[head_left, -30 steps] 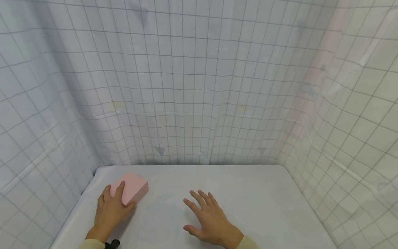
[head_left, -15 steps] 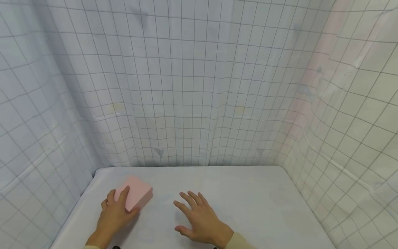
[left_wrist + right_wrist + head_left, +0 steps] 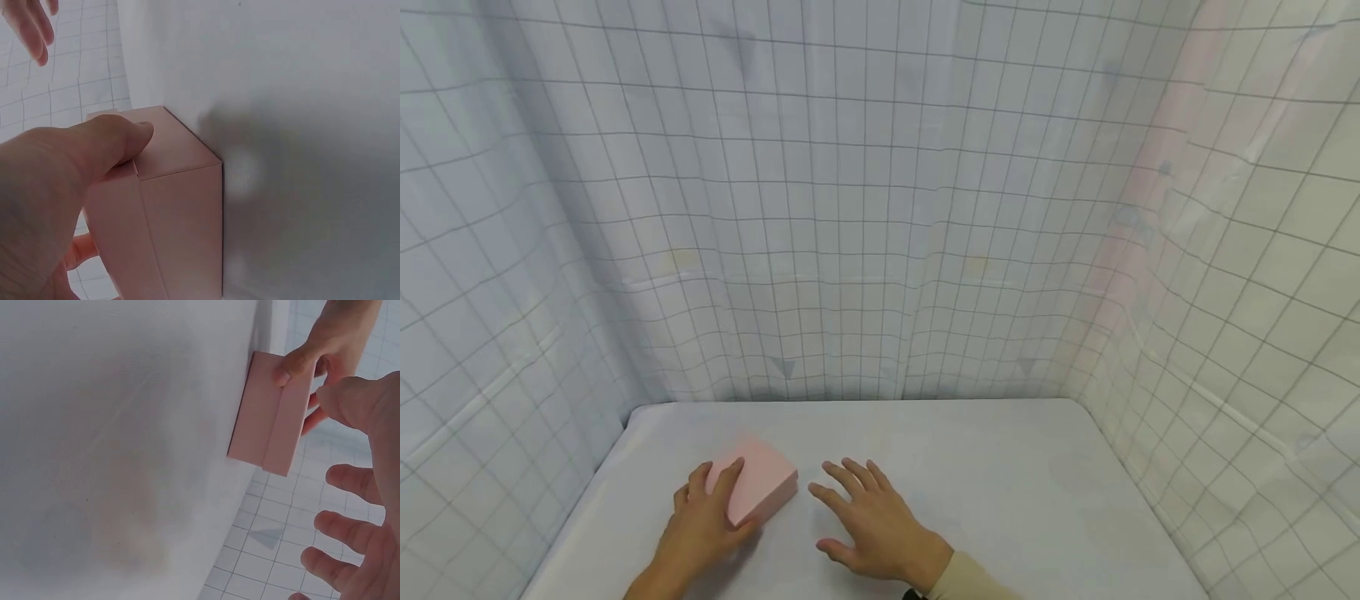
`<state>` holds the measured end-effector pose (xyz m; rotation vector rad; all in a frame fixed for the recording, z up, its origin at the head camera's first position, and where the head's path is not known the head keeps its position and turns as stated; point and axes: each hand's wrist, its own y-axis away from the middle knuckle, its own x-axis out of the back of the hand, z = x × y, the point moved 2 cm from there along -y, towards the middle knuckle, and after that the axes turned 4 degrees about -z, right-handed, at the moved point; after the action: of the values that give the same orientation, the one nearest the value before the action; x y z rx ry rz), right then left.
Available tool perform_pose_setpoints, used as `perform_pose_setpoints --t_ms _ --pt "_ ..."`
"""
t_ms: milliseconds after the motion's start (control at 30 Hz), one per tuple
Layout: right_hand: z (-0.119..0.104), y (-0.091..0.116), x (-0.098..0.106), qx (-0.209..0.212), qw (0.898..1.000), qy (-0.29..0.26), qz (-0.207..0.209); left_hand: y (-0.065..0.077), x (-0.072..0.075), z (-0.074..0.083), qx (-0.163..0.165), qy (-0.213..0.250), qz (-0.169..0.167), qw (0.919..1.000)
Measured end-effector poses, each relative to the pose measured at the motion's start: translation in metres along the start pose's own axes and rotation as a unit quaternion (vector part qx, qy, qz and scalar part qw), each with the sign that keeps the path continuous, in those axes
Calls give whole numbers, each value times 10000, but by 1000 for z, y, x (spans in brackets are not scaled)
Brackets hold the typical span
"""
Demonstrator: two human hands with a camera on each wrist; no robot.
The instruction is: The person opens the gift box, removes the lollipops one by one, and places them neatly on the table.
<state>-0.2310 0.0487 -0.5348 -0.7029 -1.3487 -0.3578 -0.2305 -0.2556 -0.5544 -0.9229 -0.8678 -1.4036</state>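
Note:
A pink lidded box (image 3: pixel 762 480) lies flat on the white table, left of the middle in the head view. My left hand (image 3: pixel 700 521) grips it from above, with the thumb on the near side and the fingers across the lid and far side. In the left wrist view the thumb presses the side of the box (image 3: pixel 181 219) around the lid's edge. My right hand (image 3: pixel 880 529) hovers over the table to the right of the box, fingers spread and holding nothing. The right wrist view shows its fingers (image 3: pixel 344 531) apart from the box (image 3: pixel 265 412).
The white-covered table (image 3: pixel 1015 483) stretches to the right of both hands. White curtains with a dark grid (image 3: pixel 865 250) hang behind it and along the left and right sides, meeting the table's edges.
My left hand has slid the pink box to the right and slightly nearer across the table. My right hand has shifted a little left, so the gap between it and the box has narrowed.

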Motion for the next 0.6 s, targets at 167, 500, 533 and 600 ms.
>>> perform_pose_setpoints --t_ms 167,500,533,600 --pt "-2 -6 -4 78 9999 100 -72 3 -3 12 -144 43 -100 9998" --pt "-4 -10 -7 140 9997 18 -205 8 -15 30 -697 267 -162 9971" --pt "-4 -10 -8 142 9997 10 -215 8 -16 31 -760 284 -198 9965" --pt "-4 -9 -8 150 9996 33 -222 9 -20 34 -931 337 -228 9948"
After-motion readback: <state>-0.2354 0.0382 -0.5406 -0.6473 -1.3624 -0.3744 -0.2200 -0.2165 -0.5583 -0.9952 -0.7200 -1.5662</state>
